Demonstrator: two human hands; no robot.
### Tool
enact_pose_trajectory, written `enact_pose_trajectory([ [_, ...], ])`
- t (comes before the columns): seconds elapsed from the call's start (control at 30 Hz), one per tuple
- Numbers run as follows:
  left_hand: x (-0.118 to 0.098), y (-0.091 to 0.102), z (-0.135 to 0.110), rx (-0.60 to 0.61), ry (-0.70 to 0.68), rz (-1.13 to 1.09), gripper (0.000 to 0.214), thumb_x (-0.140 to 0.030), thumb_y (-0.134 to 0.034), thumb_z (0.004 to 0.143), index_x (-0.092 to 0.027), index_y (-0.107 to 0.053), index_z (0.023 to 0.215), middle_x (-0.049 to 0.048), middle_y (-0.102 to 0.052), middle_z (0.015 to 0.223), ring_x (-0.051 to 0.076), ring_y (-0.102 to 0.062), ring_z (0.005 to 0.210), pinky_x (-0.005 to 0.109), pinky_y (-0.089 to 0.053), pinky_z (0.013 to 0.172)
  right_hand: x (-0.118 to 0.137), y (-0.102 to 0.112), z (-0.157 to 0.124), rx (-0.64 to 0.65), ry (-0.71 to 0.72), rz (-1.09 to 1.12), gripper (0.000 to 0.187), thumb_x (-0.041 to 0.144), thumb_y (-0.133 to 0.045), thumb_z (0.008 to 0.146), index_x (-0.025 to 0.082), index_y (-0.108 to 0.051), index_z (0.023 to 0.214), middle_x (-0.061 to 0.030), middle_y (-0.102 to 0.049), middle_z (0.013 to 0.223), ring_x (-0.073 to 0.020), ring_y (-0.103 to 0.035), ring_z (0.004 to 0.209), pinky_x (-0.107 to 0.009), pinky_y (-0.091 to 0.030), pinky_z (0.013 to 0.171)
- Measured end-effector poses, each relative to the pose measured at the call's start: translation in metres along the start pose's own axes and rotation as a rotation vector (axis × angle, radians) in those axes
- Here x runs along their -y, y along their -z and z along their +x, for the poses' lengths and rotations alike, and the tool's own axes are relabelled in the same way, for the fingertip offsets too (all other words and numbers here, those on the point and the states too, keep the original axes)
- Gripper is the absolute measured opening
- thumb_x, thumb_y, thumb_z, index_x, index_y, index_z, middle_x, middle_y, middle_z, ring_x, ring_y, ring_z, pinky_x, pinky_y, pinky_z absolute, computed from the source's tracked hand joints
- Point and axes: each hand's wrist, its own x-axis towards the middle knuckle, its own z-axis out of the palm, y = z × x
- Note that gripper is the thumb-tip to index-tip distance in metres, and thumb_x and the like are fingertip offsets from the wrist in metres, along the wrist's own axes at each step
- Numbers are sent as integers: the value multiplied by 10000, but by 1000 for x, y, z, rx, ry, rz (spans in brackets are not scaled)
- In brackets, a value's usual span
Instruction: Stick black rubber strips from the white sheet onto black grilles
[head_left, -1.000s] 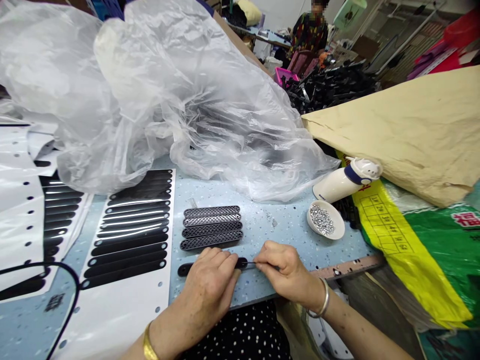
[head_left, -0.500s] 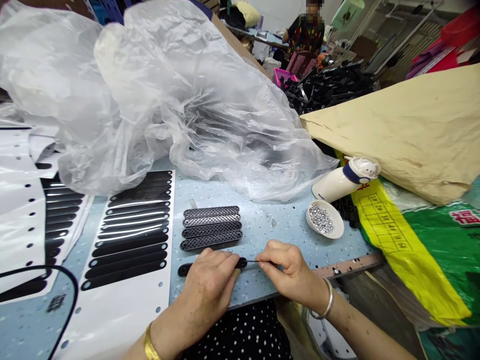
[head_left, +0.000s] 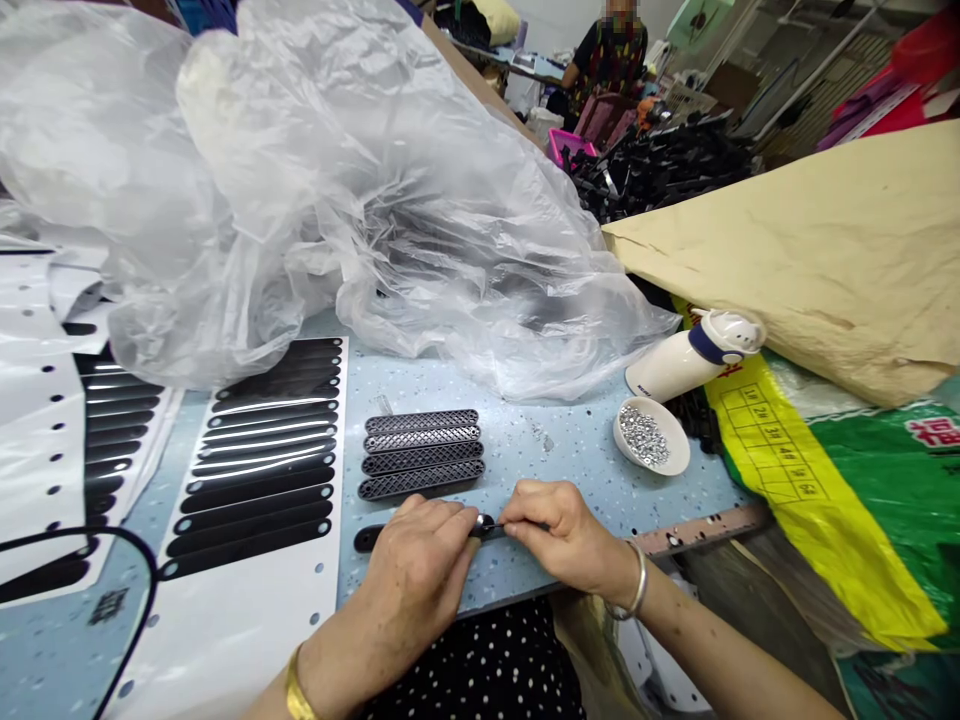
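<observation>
Under my left hand [head_left: 426, 550] a long black strip with rounded ends [head_left: 367, 539] is pressed to the table, its two ends showing on either side. My right hand [head_left: 551, 530] is closed in a pinch on a thin dark pointed tool [head_left: 495, 526], whose tip reaches the strip's right end. What the tip touches there is too small to make out. Just beyond my left hand lie several black strips with a lattice pattern [head_left: 422, 458], side by side. To the right stands a white bowl [head_left: 679, 462] with small silvery pieces [head_left: 643, 437] in it.
A white sheet of black adhesive strips [head_left: 255, 460] lies to the left. Crumpled clear plastic [head_left: 450, 230] covers the back of the table [head_left: 540, 450]. A white bottle [head_left: 675, 365] lies tilted behind the bowl. Farther off, a person [head_left: 611, 60] sits near a black heap [head_left: 667, 165].
My right hand has shifted slightly left, bringing the thin tool's tip closer over the strip's right end. My left hand stays on the strip.
</observation>
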Motion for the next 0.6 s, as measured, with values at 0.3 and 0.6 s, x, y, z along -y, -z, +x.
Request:
enact_pose_trajectory([
  [0.3, 2, -1, 1, -35, -35, -13, 248, -81, -451, 898, -163, -618, 1062, 74, -717, 888, 211, -653, 770, 386, -484, 682, 11, -2, -4, -13, -28, 68, 193, 128, -566, 843, 143, -750, 786, -29, -612, 652, -144, -578, 622, -249, -442, 586],
  [0.6, 2, -1, 2, -54, -39, 4, 202, -126, -484, 913, -163, -617, 1061, 79, -723, 884, 218, -655, 744, 388, -489, 656, -40, 24, -26, -418, -85, -451, 131, 108, -559, 793, 157, -681, 799, -82, -673, 780, -214, -621, 729, -339, -497, 669],
])
